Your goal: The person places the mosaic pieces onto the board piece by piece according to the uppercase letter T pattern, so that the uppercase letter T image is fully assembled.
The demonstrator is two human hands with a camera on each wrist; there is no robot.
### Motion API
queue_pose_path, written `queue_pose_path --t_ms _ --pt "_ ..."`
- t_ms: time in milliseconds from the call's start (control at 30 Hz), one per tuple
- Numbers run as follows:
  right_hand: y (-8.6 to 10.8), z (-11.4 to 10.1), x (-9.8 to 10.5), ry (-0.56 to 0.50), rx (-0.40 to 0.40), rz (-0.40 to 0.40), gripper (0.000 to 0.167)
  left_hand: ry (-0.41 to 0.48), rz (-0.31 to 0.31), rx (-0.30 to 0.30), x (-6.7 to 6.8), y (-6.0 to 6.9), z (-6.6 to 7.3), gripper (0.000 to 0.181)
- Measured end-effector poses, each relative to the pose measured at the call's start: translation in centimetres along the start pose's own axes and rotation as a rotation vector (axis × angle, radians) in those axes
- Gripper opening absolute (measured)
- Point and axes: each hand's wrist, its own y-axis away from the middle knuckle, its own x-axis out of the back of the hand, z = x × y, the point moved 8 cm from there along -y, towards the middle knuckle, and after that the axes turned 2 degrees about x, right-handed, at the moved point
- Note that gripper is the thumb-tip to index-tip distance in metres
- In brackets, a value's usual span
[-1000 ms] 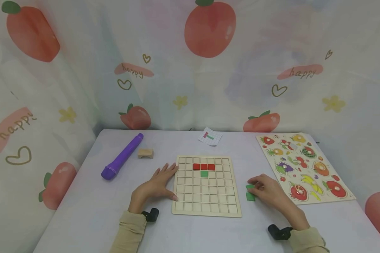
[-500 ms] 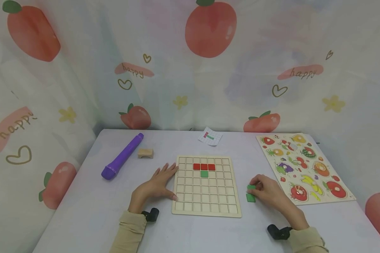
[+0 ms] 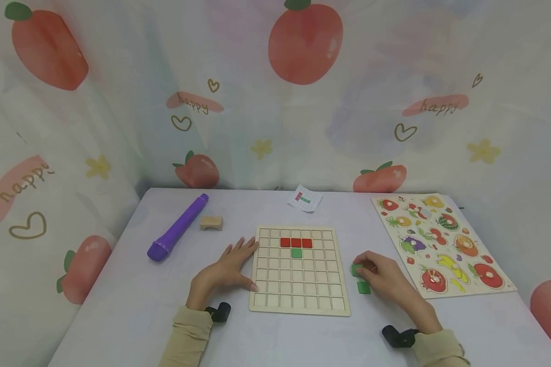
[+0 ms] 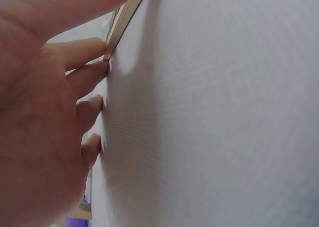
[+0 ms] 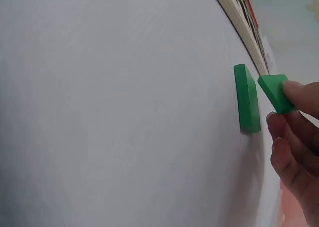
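A wooden grid board point(image 3: 275, 288) lies in front of me, with three red tiles point(image 3: 296, 243) in a row and one green tile point(image 3: 296, 253) under the middle one. My left hand point(image 3: 225, 267) rests at the board's left edge, fingers spread and touching its rim; the left wrist view shows the fingertips point(image 4: 103, 62) against that edge. Right of the board, my right hand point(image 3: 380, 272) pinches a green square tile point(image 5: 275, 92) between thumb and fingers, lifted off the table. Another green tile point(image 5: 247, 100) lies flat on the table just below it.
A fruit puzzle board point(image 3: 445, 244) lies at the right. At the back is a small paper card point(image 3: 305, 198) with a coloured grid pattern. On the left are a purple microphone-shaped object point(image 3: 176, 228) and a small arched wooden block point(image 3: 211, 223).
My right hand has picked up the upper green tile and shifted it slightly left, toward the board. The left hand and the board have stayed where they were.
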Motion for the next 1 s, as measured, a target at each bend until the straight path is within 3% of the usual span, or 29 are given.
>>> queue_pose_path --t_ms 133,367,667,1000 --pt "-0.3 -0.5 0.0 -0.023 0.009 0.021 0.015 -0.001 -0.004 0.003 0.0 0.1 0.0 0.116" --pt "-1.0 -1.4 -1.0 -0.154 -0.008 0.005 0.016 -0.004 -0.010 0.006 0.0 0.1 0.0 0.116" --pt "-2.0 -3.1 -2.1 -0.203 0.038 -0.017 0.016 -0.009 -0.005 0.007 -0.1 0.0 -0.1 0.116" --pt "-2.9 -4.9 -3.3 -0.173 0.040 -0.049 0.032 -0.015 0.004 0.006 -0.2 -0.2 -0.4 0.117"
